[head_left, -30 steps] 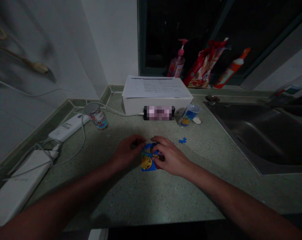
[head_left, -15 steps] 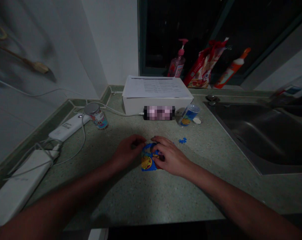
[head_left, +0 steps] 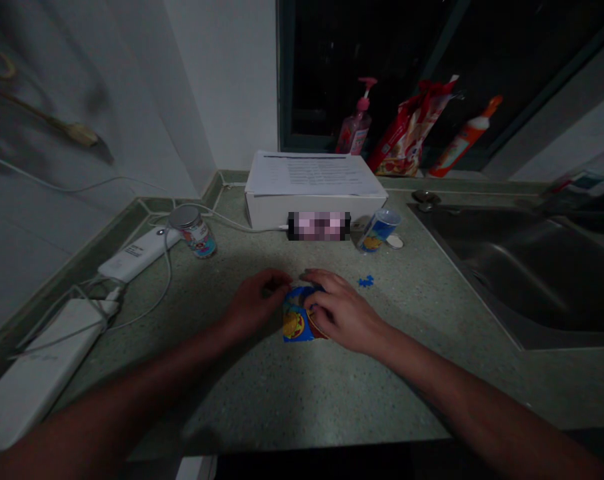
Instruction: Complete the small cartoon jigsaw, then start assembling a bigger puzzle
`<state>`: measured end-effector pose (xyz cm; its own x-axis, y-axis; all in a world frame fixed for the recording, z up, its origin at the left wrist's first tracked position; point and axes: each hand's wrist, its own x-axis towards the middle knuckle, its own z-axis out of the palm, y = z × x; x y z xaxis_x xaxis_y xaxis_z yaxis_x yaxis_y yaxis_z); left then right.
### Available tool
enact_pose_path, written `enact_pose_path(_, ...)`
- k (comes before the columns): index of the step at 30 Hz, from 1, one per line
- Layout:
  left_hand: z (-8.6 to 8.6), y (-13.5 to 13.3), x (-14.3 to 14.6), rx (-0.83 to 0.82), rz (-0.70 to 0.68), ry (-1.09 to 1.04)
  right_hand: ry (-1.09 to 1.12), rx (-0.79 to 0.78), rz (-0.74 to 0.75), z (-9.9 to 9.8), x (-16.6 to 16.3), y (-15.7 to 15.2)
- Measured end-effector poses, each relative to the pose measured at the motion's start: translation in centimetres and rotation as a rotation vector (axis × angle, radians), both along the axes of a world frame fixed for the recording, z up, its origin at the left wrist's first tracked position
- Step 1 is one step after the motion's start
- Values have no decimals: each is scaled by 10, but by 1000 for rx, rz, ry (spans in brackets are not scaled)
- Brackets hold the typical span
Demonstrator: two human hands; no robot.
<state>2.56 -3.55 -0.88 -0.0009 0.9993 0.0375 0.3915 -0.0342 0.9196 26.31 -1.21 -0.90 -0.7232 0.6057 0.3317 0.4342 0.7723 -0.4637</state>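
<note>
A small, mostly assembled jigsaw puzzle [head_left: 295, 327], blue with a yellow burger-like picture, lies flat on the counter between my hands. My left hand [head_left: 257, 300] is at its upper left corner, thumb and fingertips brought together on the edge. Over its right side is my right hand [head_left: 345, 310], with bent fingers and thumb closed on the puzzle's surface; the hand hides that part. Just to the right, a loose blue puzzle piece [head_left: 366, 281] rests by itself. Behind it stands an open blue can [head_left: 377, 232] with a similar picture, its round lid [head_left: 395, 241] beside it.
A white box [head_left: 312, 177] with a printed sheet stands at the back, a phone [head_left: 319, 227] leaning on it. At left are a lidded jar [head_left: 198, 233], power strips [head_left: 137, 253] and cables. A steel sink [head_left: 532, 267] is on the right; bottles line the windowsill.
My right hand's index finger and thumb have shifted slightly over the puzzle, uncovering more of its lower right part. The left hand stays in place.
</note>
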Motion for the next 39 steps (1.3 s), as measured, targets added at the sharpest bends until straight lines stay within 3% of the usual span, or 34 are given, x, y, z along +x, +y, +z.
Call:
enact_pose_path(24,0,2,-1,9,12,21,-58,66,39,2,0,-1)
enact_pose_path(39,1,22,-22,4,242,-134,-62,81,49,3,2,0)
